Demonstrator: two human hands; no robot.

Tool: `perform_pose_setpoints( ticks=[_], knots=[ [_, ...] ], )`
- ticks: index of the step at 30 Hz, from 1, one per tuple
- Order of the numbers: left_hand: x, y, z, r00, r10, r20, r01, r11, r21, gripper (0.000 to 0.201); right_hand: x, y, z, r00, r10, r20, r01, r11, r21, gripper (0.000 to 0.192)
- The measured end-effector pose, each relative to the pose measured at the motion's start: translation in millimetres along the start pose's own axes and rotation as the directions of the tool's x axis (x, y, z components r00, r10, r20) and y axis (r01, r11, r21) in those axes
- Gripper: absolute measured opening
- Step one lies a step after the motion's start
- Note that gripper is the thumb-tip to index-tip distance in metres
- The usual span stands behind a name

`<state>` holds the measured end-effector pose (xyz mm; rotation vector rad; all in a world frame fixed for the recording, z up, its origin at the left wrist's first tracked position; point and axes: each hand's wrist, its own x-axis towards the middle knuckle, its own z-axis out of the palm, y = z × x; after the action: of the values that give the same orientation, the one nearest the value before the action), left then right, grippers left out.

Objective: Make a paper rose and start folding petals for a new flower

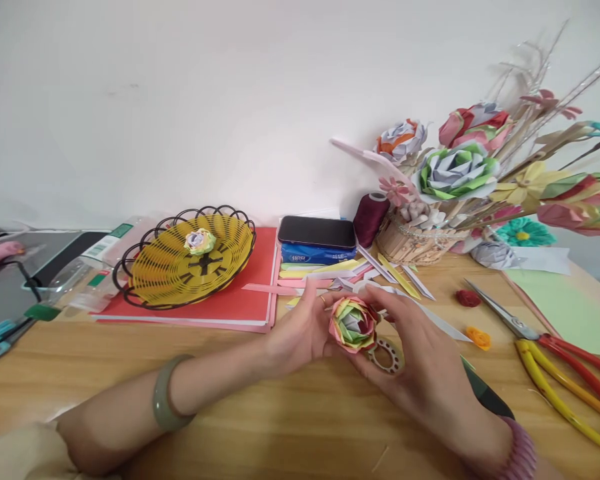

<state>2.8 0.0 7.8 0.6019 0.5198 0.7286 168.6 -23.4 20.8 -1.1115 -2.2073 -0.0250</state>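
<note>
Together, both hands cup a paper rose (353,324) just above the desk (260,413), near centre. Left hand (300,330) pinches its left side, fingers curled; right hand (420,360) wraps its right side, palm up. Behind, a blue pack (316,254) under a phone (317,232) carries unreadable print. Scissors (555,353) lie right.

The wooden table (300,427) carries a red folder (240,300), paper strips (325,270), scissors (545,347), a green sheet (565,307), a thread spool (370,219) and a flower basket (410,243).
</note>
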Motion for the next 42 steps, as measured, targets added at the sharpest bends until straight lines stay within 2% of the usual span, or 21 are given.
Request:
perform_pose_setpoints(
  ticks=[4,6,9,14,17,19,21,24,26,31,33,38,42],
  knots=[
    [-1.6,2.7,-0.5,0.988,0.045,0.149,-0.039,0.998,-0.040,0.057,0.4,2.5,2.5,0.997,0.013,-0.071,-0.018,0.997,-0.078,0.060],
    [-1.9,2.4,1.1,0.979,0.076,0.188,-0.074,0.997,-0.020,0.067,0.4,2.4,2.9,0.997,0.031,-0.075,-0.037,0.996,-0.082,0.058],
    [-1.9,1.1,4.3,0.984,0.093,0.154,-0.100,0.994,0.038,0.078,-0.2,1.6,2.7,0.997,0.048,-0.061,-0.052,0.996,-0.068,0.055],
    [-0.9,0.9,3.6,0.982,0.179,0.054,-0.184,0.977,0.112,0.062,1.3,1.5,-0.1,0.992,0.123,-0.011,-0.121,0.987,0.102,0.060],
    [-0.3,2.4,0.5,0.968,0.248,0.035,-0.251,0.962,0.110,0.061,3.4,3.0,-6.1,0.977,0.214,-0.017,-0.201,0.942,0.270,0.045],
    [-0.4,3.2,-1.2,0.965,0.261,0.018,-0.262,0.961,0.093,0.059,4.5,3.5,-11.0,0.948,0.316,-0.028,-0.280,0.875,0.394,0.027],
    [-0.7,3.2,-2.6,0.962,0.272,0.022,-0.273,0.959,0.072,0.052,5.8,2.4,-15.2,0.904,0.426,0.033,-0.382,0.772,0.509,0.012],
    [-1.0,1.9,-4.1,0.952,0.305,0.017,-0.306,0.950,0.070,0.036,9.0,-2.5,-18.4,0.830,0.483,0.279,-0.544,0.591,0.595,0.018],
    [-0.8,0.7,-4.7,0.948,0.319,-0.006,-0.317,0.945,0.085,0.031,10.8,-6.0,-18.0,0.794,0.464,0.392,-0.603,0.522,0.603,0.022],
    [-0.1,-1.5,-3.6,0.941,0.337,-0.017,-0.333,0.934,0.131,0.024,10.1,-9.6,-15.3,0.792,0.485,0.371,-0.599,0.496,0.629,0.020],
    [-0.5,-2.2,-2.5,0.935,0.354,0.006,-0.351,0.925,0.147,0.024,9.5,-10.1,-15.7,0.757,0.510,0.409,-0.636,0.430,0.641,0.022],
    [-3.6,-3.4,-1.6,0.919,0.391,0.057,-0.394,0.894,0.214,0.023,12.6,-10.9,-17.5,0.630,0.575,0.523,-0.739,0.235,0.632,0.031],
    [-5.9,-4.1,-2.7,0.916,0.395,0.070,-0.397,0.868,0.297,0.023,15.1,-9.3,-17.3,0.578,0.587,0.567,-0.760,0.133,0.636,0.033]
  ],
)
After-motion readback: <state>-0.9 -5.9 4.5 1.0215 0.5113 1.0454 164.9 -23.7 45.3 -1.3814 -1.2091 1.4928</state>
